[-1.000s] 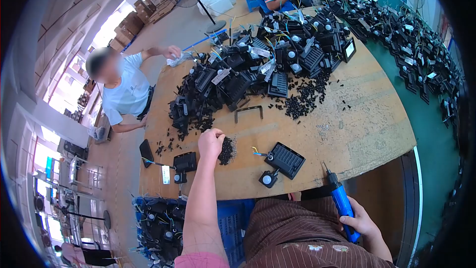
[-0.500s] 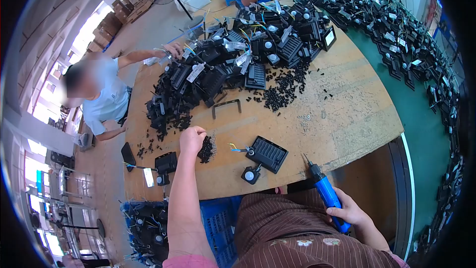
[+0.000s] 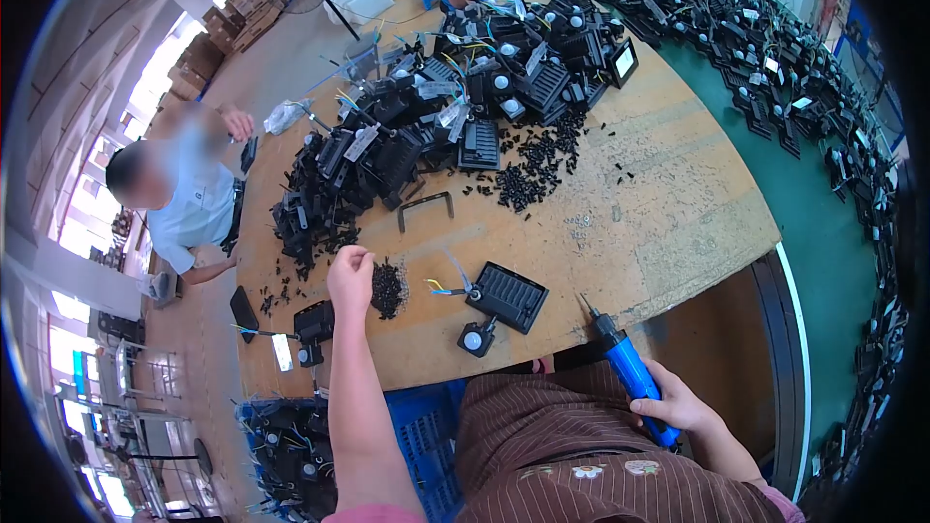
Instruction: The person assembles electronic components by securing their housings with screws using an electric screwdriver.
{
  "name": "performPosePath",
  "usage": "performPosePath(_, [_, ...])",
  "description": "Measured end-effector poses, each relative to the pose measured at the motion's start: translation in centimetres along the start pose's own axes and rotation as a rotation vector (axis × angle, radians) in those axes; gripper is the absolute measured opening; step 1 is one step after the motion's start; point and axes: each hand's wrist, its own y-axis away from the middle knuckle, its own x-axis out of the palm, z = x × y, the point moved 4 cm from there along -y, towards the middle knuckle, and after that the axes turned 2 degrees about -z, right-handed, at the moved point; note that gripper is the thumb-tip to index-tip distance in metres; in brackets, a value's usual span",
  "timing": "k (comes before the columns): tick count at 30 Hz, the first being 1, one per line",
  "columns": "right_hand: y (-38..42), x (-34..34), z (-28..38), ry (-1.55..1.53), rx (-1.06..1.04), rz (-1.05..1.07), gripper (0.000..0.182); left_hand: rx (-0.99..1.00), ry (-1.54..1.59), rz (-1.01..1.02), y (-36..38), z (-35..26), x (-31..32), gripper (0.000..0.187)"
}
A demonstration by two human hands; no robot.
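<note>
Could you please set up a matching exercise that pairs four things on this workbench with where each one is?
Things:
1. blue screwdriver
2. small pile of black screws
3. black lamp housing
4. metal bracket

Places:
A. lying on the wooden table near its front edge, wires trailing to the left
B. under the left hand
C. gripped in the right hand
D. lying just in front of the big heap of housings

Pairs: 1-C, 2-B, 3-A, 4-D
</note>
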Motion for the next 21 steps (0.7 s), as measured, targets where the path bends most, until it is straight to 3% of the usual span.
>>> performPosePath(4, [0.2,-0.1,0.1,-0.005,-0.004,0.038,0.085,-0.219,0.403,-0.079,6.3,-4.5,-2.9,0.012])
performPosePath(8, [0.9,0.1,1.7,0.072,-0.033,0.195,0.089,-0.316,0.933,0.267,14.5,-7.5,-2.4,0.011])
performPosePath(11, [0.9,0.9,2.9,0.194,-0.108,0.316,0.095,-0.373,1.033,0.555,17.5,-8.8,0.3,0.011])
performPosePath(15, [1.2,2.1,3.8,0.247,-0.063,0.426,0.098,-0.475,0.960,0.653,17.9,-10.3,2.6,0.013])
performPosePath(21, [1.5,2.1,3.2,0.359,-0.138,0.454,0.095,-0.392,0.876,0.801,17.7,-11.6,4.4,0.013])
